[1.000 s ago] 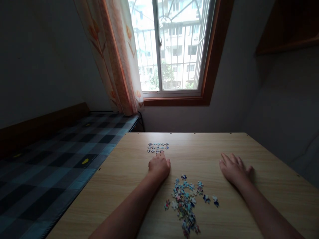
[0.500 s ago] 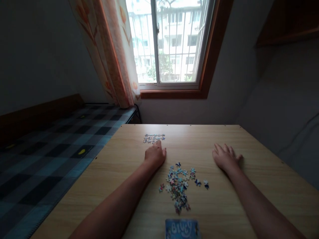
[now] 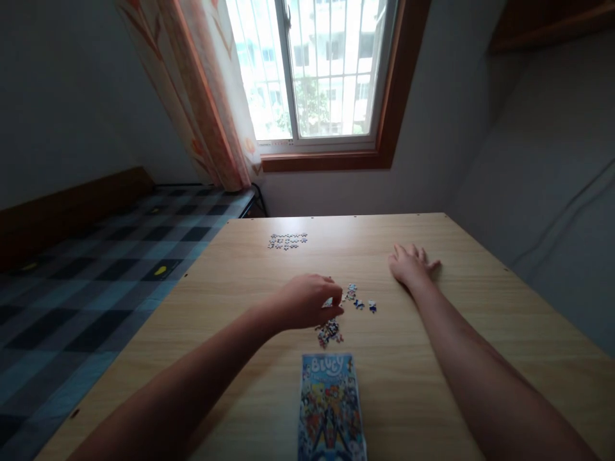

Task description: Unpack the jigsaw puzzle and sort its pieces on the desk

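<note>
Over the loose pile of jigsaw puzzle pieces (image 3: 329,333) hovers my left hand (image 3: 307,301), its fingers curled and the thumb apart from them. I see nothing held between them, and the hand hides much of the pile. A few stray pieces (image 3: 359,305) lie just right of it. My right hand (image 3: 410,264) rests on the table with its fingers spread, touching only the tabletop. Towards the back left, rows of joined puzzle pieces (image 3: 288,241) lie flat. Nearest to me is the blue puzzle box (image 3: 331,410), marked "BLUEY".
The pale wooden table (image 3: 230,269) has a bed with a checked cover (image 3: 110,275) along its left side. Beyond the back edge are a barred window (image 3: 331,77) and a flowered curtain (image 3: 202,96). A shelf (image 3: 552,29) juts from the right wall.
My left hand has moved back from beside the joined rows to above the loose pile. The view has tilted down, showing more of the box. My right hand stays resting on the table.
</note>
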`<action>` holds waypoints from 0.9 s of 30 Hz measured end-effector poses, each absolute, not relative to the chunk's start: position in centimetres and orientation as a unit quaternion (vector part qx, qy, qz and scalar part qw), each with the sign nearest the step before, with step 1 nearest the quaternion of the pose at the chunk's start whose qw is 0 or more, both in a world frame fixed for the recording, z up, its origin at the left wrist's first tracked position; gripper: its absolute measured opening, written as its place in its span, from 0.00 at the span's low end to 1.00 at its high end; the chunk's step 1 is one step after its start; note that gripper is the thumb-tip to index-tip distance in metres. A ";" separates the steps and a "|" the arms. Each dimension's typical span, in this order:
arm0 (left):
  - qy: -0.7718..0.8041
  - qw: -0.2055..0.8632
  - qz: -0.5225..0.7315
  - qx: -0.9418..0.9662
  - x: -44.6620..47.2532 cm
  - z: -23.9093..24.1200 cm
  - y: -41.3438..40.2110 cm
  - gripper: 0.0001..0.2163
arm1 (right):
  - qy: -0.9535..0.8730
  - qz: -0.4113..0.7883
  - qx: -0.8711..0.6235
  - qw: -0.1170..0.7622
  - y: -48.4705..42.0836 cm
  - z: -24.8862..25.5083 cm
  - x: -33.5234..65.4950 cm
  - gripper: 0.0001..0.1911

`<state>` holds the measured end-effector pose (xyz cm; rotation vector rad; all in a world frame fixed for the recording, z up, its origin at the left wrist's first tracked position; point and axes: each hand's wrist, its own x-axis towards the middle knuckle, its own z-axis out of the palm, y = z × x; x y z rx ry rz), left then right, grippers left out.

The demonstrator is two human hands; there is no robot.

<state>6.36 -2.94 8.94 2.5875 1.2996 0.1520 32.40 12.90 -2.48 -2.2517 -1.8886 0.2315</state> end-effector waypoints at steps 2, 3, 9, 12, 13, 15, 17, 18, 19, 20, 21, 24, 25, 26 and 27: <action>0.438 0.136 0.051 0.887 5.7 8.2 -4.3 0.08 | -0.638 0.079 -0.760 0.100 13.0 -2.5 32.4 0.29; 0.437 0.142 0.054 0.886 5.2 7.7 -4.9 0.08 | -0.638 0.079 -0.759 0.101 13.0 -2.5 32.4 0.29; 0.436 0.158 0.082 0.882 2.7 5.3 -6.7 0.11 | -0.641 0.086 -0.756 0.101 13.1 -2.6 32.4 0.29; 0.431 0.133 0.064 0.890 2.3 4.6 -6.8 0.13 | -0.639 0.084 -0.758 0.101 13.3 -2.7 32.4 0.29; 0.429 0.124 0.058 0.893 2.2 4.4 -6.8 0.14 | -0.639 0.082 -0.758 0.101 13.4 -2.7 32.4 0.29; 0.425 0.111 0.055 0.897 2.0 4.1 -6.7 0.15 | -0.639 0.079 -0.758 0.101 13.5 -2.8 32.4 0.28; 0.422 0.108 0.061 0.898 2.0 3.8 -6.5 0.15 | -0.639 0.075 -0.758 0.103 13.6 -2.9 32.5 0.28; 0.421 0.108 0.064 0.898 2.0 3.7 -6.5 0.15 | -0.639 0.074 -0.759 0.105 13.6 -2.9 32.5 0.28; 0.420 0.108 0.065 0.899 2.0 3.6 -6.4 0.15 | -0.638 0.072 -0.759 0.107 13.6 -2.9 32.5 0.28; 0.418 0.106 0.065 0.900 2.1 3.5 -6.4 0.14 | -0.637 0.070 -0.759 0.111 13.6 -2.9 32.5 0.28; 0.415 0.104 0.063 0.902 2.2 3.5 -6.4 0.14 | -0.636 0.069 -0.760 0.116 13.5 -2.9 32.4 0.28; 0.407 0.099 0.071 0.905 2.3 3.4 -6.3 0.11 | -0.637 0.058 -0.757 0.136 13.0 -2.9 32.4 0.27; 0.406 0.100 0.077 0.905 2.4 3.4 -6.3 0.10 | -0.639 0.052 -0.754 0.143 12.9 -2.9 32.3 0.27; 0.404 0.100 0.082 0.905 2.4 3.3 -6.3 0.09 | -0.640 0.046 -0.752 0.150 12.7 -2.8 32.3 0.26; 0.404 0.100 0.086 0.905 2.4 3.3 -6.2 0.09 | -0.642 0.039 -0.750 0.155 12.6 -2.8 32.2 0.26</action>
